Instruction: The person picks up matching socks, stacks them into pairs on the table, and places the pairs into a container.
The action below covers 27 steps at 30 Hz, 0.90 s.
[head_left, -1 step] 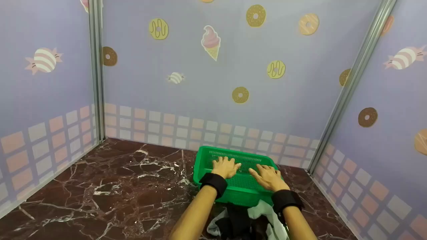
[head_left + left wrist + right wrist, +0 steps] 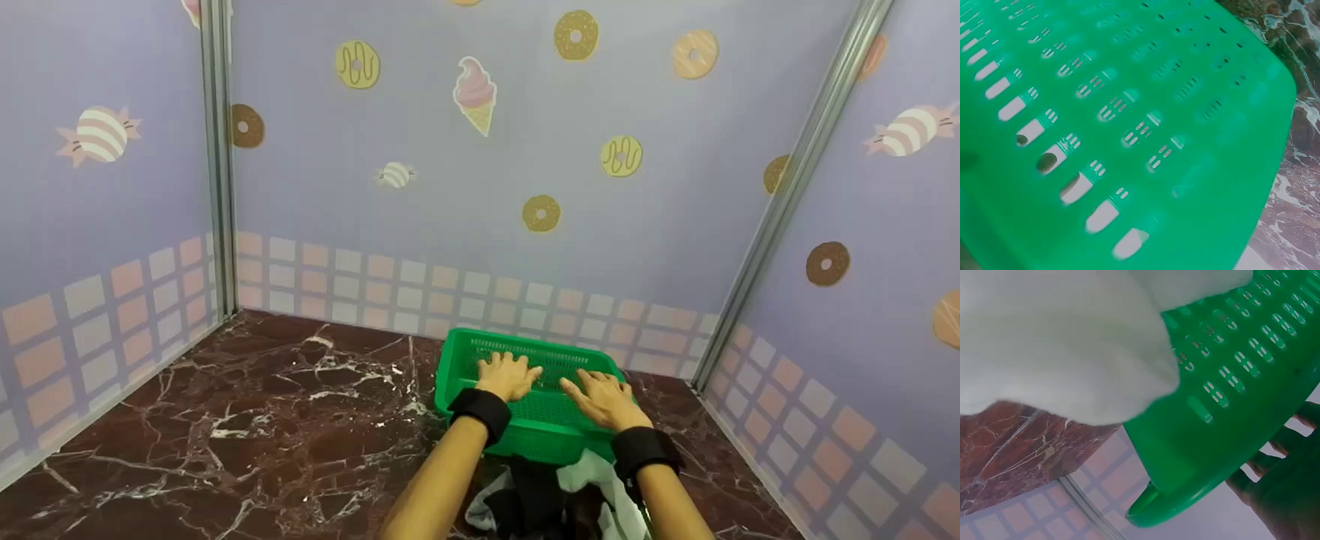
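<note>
A green perforated plastic basket (image 2: 536,448) stands on the dark marbled surface, close to the back wall. My left hand (image 2: 508,376) lies over its left part, palm down with fingers spread. Over the right part is my right hand (image 2: 606,400), fingers extended and apart. Neither hand holds anything; whether they touch the basket cannot be told. The right wrist view shows the right hand (image 2: 1286,489) in shadow beside the basket's rim (image 2: 1185,509). In the left wrist view the basket wall (image 2: 1224,163) fills most of the picture and hides the hand.
In front of the basket lies a heap of black cloth (image 2: 536,495) and white cloth (image 2: 611,487), partly between my forearms. White cloth (image 2: 1067,349) covers much of the right wrist view. Patterned walls (image 2: 465,195) enclose the marbled surface (image 2: 225,420) at the back and sides.
</note>
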Available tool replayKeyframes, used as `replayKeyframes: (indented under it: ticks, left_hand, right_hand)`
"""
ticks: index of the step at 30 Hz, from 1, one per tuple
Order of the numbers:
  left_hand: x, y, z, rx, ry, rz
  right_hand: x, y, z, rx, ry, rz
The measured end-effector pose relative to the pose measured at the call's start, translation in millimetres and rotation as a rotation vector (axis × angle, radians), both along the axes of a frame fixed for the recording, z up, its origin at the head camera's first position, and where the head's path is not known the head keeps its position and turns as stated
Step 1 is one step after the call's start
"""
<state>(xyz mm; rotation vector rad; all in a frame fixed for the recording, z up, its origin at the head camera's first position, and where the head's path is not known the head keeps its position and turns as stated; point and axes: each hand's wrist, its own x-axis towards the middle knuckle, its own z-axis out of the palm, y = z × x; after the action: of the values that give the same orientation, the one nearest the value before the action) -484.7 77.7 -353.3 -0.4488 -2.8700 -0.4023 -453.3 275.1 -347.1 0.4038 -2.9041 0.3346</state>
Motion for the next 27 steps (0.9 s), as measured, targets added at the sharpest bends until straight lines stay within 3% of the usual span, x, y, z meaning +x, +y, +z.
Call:
replayKeyframes:
  ticks: [5, 10, 13, 16, 19, 21, 23, 25, 27]
  left_hand:
    - [-1.9, 2.6, -2.5, 0.003, 0.015, -0.032]
    - [8.5, -1.6, -11.1, 0.026, 0.089, -0.118]
    - [20.5, -7.9, -13.5, 0.054, 0.191, -0.185]
    - [34.3, -14.9, -11.6, 0.087, 0.373, -0.273]
    - [53.3, -19.5, -12.4, 0.131, 0.556, -0.371]
    - [72.0, -22.7, -16.2, 0.159, 0.624, -0.439]
    - [94.6, -26.3, -21.1, 0.174, 0.634, -0.504]
    - [118.3, -30.9, -26.4, 0.165, 0.619, -0.562]
    - [138.0, -34.4, -31.2, 0.132, 0.587, -0.613]
  right_hand:
    - [4.5, 2.3, -1.6, -0.021, 0.017, 0.023]
    - [20.8, -5.3, -7.0, -0.053, 0.085, 0.126]
    - [38.8, -11.5, -5.8, -0.056, 0.123, 0.222]
    - [61.5, -17.5, -1.6, -0.053, 0.189, 0.321]
    - [85.8, -21.3, -4.7, -0.047, 0.325, 0.432]
    - [101.3, -22.9, -13.5, -0.041, 0.43, 0.503]
    - [114.2, -24.0, -25.2, -0.057, 0.522, 0.57]
    - [125.8, -26.0, -36.0, -0.093, 0.548, 0.651]
    - [133.8, -27.0, -47.8, -0.153, 0.461, 0.739]
